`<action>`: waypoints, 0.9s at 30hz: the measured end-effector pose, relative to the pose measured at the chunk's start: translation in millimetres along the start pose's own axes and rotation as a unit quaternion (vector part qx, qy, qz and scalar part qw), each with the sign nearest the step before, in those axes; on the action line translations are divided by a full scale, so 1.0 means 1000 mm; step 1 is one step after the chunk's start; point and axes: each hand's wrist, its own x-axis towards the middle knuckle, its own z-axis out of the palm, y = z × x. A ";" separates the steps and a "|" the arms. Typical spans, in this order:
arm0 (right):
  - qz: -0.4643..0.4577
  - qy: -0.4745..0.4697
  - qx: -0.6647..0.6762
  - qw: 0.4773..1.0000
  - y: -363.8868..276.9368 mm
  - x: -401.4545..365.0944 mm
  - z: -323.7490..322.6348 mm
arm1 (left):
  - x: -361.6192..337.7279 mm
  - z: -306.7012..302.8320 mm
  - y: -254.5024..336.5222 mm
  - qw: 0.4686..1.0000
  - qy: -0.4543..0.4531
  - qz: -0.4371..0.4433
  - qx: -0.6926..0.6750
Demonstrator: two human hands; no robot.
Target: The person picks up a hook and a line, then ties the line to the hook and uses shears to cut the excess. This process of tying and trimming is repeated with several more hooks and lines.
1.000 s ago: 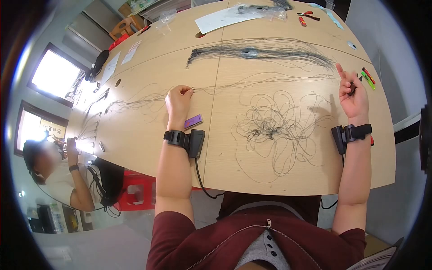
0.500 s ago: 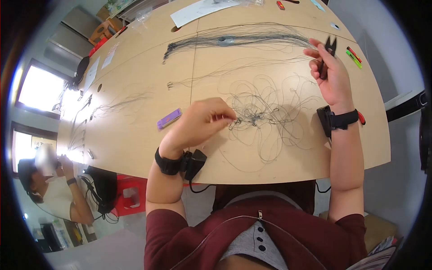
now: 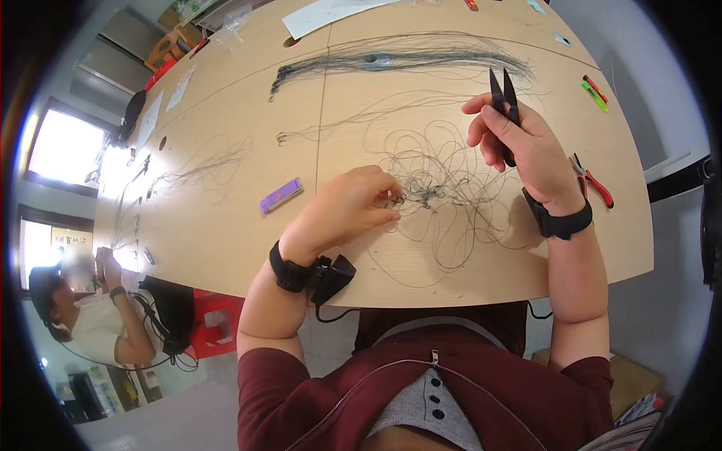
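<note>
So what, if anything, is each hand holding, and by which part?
Right hand: black snips, by the handles. Left hand: at the tangled strands' edge; grip can't be told.

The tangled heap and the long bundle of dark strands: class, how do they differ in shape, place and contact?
The tangled heap sprawls in loops; the long bundle lies stretched out.
The tangled heap is nearer the person than the long bundle.
The left hand is at the tangled heap's edge, away from the long bundle.
Both are thin, dark strands.
</note>
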 end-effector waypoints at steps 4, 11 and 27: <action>0.012 -0.008 0.003 1.000 0.003 0.001 0.003 | 0.003 0.004 -0.004 1.000 0.006 -0.015 -0.019; 0.012 -0.015 -0.009 1.000 0.006 0.001 0.007 | 0.005 0.006 -0.005 0.998 0.019 -0.039 -0.047; 0.028 -0.094 -0.123 0.988 0.009 -0.006 0.031 | 0.001 -0.007 0.007 0.974 0.035 -0.091 -0.206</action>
